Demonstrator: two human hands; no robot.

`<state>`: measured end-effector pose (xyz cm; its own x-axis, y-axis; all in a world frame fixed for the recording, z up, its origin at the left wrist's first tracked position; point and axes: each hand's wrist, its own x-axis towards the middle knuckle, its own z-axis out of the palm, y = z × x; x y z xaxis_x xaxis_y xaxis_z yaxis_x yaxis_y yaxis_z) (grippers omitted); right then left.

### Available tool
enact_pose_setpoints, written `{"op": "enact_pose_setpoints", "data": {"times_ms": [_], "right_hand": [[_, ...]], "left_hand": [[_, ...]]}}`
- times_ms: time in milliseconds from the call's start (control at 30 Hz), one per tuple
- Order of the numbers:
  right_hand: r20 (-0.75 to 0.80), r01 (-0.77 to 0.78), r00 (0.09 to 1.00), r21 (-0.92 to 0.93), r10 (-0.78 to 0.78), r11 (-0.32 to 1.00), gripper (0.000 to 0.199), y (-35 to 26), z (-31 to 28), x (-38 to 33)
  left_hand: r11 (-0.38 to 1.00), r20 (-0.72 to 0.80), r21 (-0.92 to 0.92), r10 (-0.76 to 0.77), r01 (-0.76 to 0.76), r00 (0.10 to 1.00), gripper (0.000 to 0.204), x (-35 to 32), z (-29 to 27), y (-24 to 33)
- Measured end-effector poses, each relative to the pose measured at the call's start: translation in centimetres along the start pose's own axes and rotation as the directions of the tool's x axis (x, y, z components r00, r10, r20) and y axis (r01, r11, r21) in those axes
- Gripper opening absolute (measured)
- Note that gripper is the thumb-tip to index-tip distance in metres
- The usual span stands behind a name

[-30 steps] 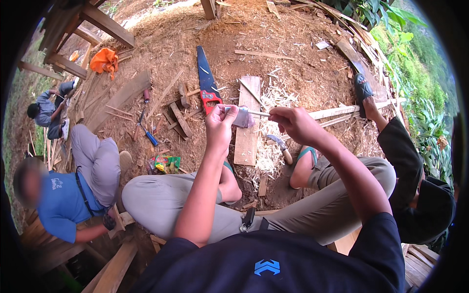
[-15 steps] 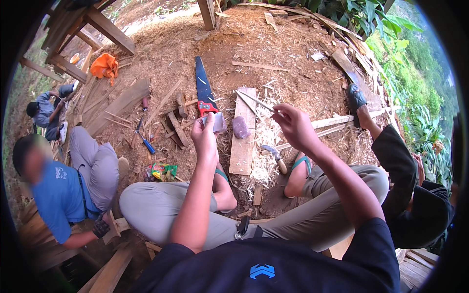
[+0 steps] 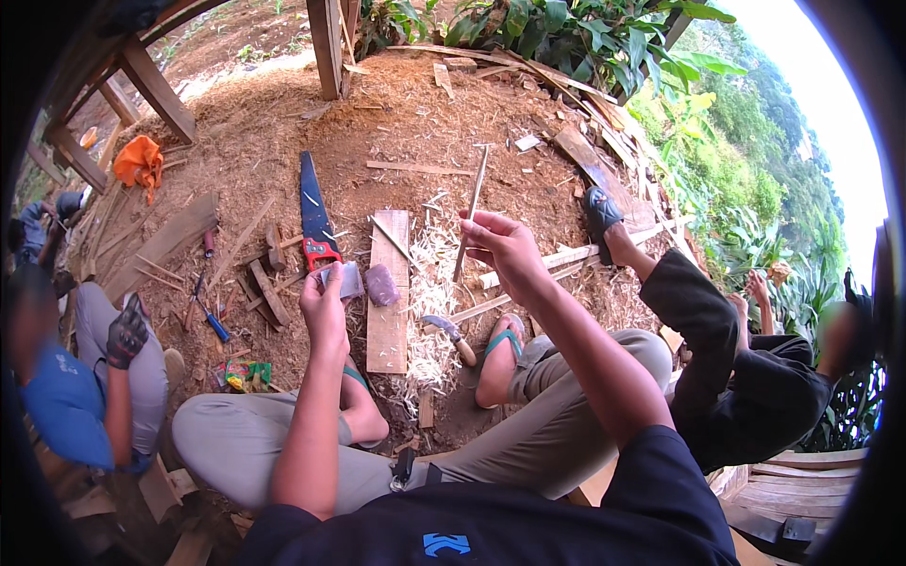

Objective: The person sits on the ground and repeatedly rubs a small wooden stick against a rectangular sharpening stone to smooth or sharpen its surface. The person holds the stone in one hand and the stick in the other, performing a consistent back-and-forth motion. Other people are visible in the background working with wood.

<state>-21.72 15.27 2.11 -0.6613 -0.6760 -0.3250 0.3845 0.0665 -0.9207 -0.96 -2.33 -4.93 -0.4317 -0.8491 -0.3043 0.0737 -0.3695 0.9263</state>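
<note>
The right hand (image 3: 505,247) pinches a thin stick (image 3: 469,209) — light, stiff, probably easy to snap — near its lower end, while the left hand (image 3: 326,304) grips a small grey pad (image 3: 345,279).

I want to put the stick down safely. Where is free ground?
Bare earth lies beyond the saw, toward the post. Crowded: shavings and a knife right of the plank, tools to its left.

one handsaw (image 3: 314,219) at eleven o'clock, one knife (image 3: 447,334), one plank (image 3: 389,291), two flip-flops (image 3: 503,341), one orange cloth (image 3: 140,160)
</note>
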Motion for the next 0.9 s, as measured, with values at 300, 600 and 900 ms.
{"op": "enact_pose_setpoints", "data": {"times_ms": [300,600,900], "right_hand": [[0.004,-0.014,1.000,0.023,0.014,1.000,0.031,0.6,-0.7,0.5],[0.023,-0.017,1.000,0.014,0.017,1.000,0.028,0.3,-0.7,0.4],[0.040,-0.050,0.998,-0.008,0.051,0.999,0.030,0.5,-0.3,-0.2]], "left_hand": [[1.000,0.006,0.011,0.007,-0.007,1.000,0.021,-0.2,-0.1,0.2],[1.000,0.054,0.007,0.004,-0.004,0.999,0.022,-0.9,0.6,0.1],[1.000,0.057,0.021,-0.002,0.001,0.998,0.023,-1.2,1.0,0.0]]}}
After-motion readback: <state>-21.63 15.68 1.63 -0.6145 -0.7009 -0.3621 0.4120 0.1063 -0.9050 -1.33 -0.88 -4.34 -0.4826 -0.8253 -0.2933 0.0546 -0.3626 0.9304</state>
